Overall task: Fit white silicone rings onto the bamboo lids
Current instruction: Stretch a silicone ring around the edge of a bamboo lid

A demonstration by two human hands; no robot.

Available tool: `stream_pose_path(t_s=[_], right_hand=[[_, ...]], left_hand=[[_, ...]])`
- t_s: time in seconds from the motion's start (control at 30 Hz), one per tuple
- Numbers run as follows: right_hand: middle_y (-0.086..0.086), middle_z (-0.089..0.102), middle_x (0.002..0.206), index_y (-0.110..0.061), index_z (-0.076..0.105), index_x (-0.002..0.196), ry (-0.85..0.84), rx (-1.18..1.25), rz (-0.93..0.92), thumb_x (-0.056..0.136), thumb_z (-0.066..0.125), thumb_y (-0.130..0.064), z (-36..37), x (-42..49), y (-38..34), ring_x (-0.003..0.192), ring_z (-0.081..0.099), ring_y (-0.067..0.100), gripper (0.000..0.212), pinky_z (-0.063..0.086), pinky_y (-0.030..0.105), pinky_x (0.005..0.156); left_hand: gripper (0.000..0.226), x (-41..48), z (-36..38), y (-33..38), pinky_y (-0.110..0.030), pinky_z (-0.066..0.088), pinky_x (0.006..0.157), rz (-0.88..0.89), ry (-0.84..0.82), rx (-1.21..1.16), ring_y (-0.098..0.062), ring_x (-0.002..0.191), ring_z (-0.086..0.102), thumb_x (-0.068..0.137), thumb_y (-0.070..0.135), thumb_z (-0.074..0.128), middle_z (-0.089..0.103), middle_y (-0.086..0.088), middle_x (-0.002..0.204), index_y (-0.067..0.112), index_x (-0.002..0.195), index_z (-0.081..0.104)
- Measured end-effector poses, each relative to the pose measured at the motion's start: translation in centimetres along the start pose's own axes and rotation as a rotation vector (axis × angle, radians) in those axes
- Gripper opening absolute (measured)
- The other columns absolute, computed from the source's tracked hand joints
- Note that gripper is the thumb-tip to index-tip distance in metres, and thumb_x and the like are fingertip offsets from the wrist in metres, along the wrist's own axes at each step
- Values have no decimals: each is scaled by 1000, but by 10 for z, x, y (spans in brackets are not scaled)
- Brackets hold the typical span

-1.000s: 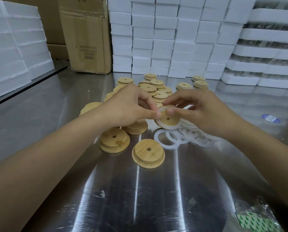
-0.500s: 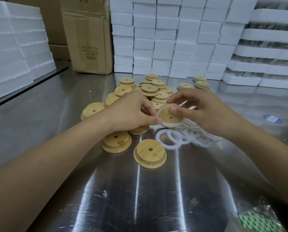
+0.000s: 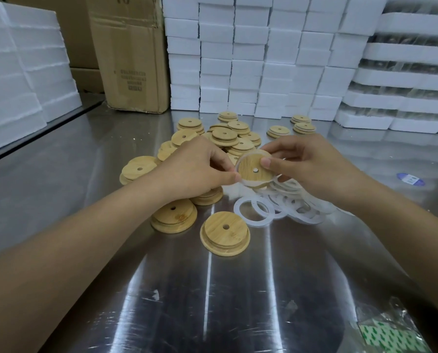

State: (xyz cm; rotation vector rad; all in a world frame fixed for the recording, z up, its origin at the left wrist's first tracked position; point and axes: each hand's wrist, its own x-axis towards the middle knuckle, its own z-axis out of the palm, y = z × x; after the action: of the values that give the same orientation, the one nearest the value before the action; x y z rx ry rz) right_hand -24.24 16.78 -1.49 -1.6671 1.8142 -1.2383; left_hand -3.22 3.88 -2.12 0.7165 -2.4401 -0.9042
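Starting nearest, a loose bamboo lid (image 3: pixel 225 233) is found on the steel table (image 3: pixel 212 301), beyond which a held lid (image 3: pixel 254 171), rimmed by a white silicone ring (image 3: pixel 239 166), is pinched by the left hand (image 3: pixel 195 166) and right hand (image 3: pixel 312 169) above the ring pile (image 3: pixel 284 202), with the lid heap (image 3: pixel 228 135) farther back.

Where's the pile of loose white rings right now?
Head view, right of centre: the ring pile lies on the steel table beneath the right hand, just beyond and right of the nearest single bamboo lid.
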Motion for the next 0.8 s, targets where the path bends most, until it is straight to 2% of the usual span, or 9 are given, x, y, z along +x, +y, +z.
stream_pose_path(t_s=[0.13, 0.2, 0.27, 0.4, 0.53, 0.6, 0.67, 0.7, 0.8], right_hand=[[7, 82, 92, -15, 75, 107, 66, 158, 27, 99, 73, -15, 0, -2, -7, 85, 77, 20, 8, 64, 36, 82], [9, 82, 92, -14, 74, 107, 67, 163, 30, 99, 73, -16, 1, -2, -10, 88, 78, 26, 8, 65, 38, 82], [10, 82, 92, -13, 74, 107, 64, 145, 36, 99, 73, -16, 2, -3, -12, 90, 78, 30, 9, 65, 39, 81], [6, 82, 90, -14, 77, 105, 117, 175, 85, 99, 72, -15, 1, -3, -12, 81, 78, 18, 7, 64, 32, 79], [8, 80, 90, -10, 79, 101, 144, 348, 160, 99, 71, -15, 3, -4, -15, 79, 75, 19, 10, 64, 26, 74], [13, 80, 96, -6, 79, 101, 154, 443, 199, 99, 71, -14, 7, -5, -16, 82, 76, 23, 11, 64, 25, 72], [14, 79, 97, -5, 79, 100, 171, 486, 227, 99, 71, -14, 9, -5, -17, 82, 76, 24, 12, 63, 24, 70], [13, 79, 96, -5, 79, 99, 176, 496, 237, 99, 71, -15, 10, -5, -16, 80, 75, 22, 13, 63, 23, 68], [9, 80, 94, -9, 79, 95, 155, 507, 250, 100, 70, -16, 14, -6, -15, 77, 73, 17, 13, 63, 22, 68]], left_hand=[[19, -1, -4, 6, -28, 50, 63, -55, 51, -109, -13, 66, 57, 91, 42, 83, 76, -7, 75, 26, 81, 86], [20, -1, -3, 8, -30, 50, 64, -46, 54, -111, -13, 66, 55, 92, 40, 83, 76, -12, 80, 24, 80, 86], [19, -1, -1, 7, -23, 47, 62, -31, 36, -98, -8, 63, 55, 93, 36, 82, 73, -8, 73, 22, 80, 85], [13, 1, -5, 4, -4, 39, 53, -20, -64, -170, 9, 52, 55, 97, 25, 79, 63, 23, 56, 18, 86, 85], [10, 2, -15, 3, -2, 40, 55, 8, -114, -188, 13, 59, 59, 94, 29, 81, 65, 24, 59, 24, 87, 86], [9, 2, -21, 5, -4, 45, 71, 1, -159, -163, 15, 77, 67, 93, 32, 82, 76, 23, 75, 28, 87, 87], [8, 2, -24, 6, -14, 46, 87, -7, -204, -116, 14, 96, 69, 93, 34, 81, 81, 22, 93, 30, 90, 87], [8, 2, -26, 7, -15, 47, 89, -8, -220, -99, 13, 96, 69, 93, 34, 81, 80, 22, 94, 31, 90, 88], [8, 1, -27, 6, -4, 45, 70, -9, -226, -94, 11, 74, 64, 92, 34, 82, 76, 21, 79, 31, 88, 88]])
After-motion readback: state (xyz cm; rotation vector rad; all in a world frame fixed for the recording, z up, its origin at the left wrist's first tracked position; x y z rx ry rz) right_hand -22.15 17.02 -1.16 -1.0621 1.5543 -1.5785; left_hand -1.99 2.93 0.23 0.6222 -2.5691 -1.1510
